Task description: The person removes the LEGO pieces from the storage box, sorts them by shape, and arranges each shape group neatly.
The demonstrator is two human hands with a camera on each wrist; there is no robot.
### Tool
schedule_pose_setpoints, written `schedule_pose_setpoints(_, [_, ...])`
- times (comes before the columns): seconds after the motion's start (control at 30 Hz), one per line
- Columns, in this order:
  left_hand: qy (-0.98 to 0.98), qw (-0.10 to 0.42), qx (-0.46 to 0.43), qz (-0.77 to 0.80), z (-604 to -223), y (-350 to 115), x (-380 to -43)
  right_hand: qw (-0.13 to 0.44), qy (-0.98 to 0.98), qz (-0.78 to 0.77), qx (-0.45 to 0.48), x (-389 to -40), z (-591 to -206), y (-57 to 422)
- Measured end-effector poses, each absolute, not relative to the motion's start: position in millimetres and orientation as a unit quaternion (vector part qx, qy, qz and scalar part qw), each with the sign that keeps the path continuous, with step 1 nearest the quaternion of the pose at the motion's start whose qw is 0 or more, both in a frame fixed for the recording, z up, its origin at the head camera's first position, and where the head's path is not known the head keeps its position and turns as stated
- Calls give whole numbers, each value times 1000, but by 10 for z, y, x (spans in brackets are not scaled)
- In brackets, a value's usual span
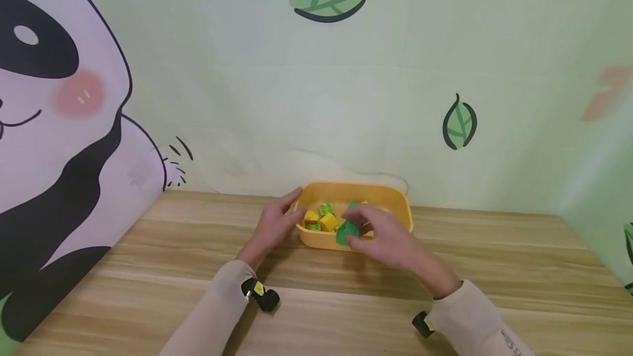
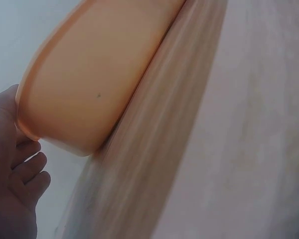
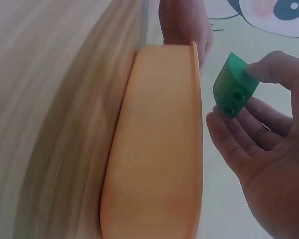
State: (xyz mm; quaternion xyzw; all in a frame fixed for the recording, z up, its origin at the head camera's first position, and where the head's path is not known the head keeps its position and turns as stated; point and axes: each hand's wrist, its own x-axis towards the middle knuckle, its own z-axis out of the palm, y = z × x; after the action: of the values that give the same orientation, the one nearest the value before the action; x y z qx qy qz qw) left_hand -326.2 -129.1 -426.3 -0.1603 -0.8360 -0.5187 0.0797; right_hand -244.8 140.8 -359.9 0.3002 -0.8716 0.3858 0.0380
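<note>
My left hand [image 1: 272, 225] holds the left end of an orange-yellow plastic basin [image 1: 323, 242] by its rim; the other fingers curl loosely outside the wall in the left wrist view. Between the thumb and fingers of my right hand [image 1: 390, 236] is a green toy building block [image 3: 234, 85]. That block has a curved side and two round holes in one face, and it is held over the basin's front rim. Inside the basin lie yellow blocks [image 1: 328, 222] and light-green studded blocks [image 1: 326, 210], mostly toward the left. The right hand partly hides the pieces on the right.
The basin stands on a wood-grain table [image 1: 326, 317], close to the back wall [image 1: 247, 98]. A printed panda [image 1: 49, 125] and leaves decorate the wall covering. Small black cameras [image 1: 267, 298] are strapped at both wrists.
</note>
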Motion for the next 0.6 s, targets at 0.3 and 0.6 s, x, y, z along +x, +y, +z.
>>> schedule_pose_setpoints(0.3, [-834, 82, -160, -522, -4257, -1292, -3271, 17, -869, 375, 322, -2407, -3669, 1293])
schedule_pose_setpoints(0.6, [-835, 81, -162, -519, -4244, -1286, -3248, 31, -847, 374, 377, -2359, -3769, 1234])
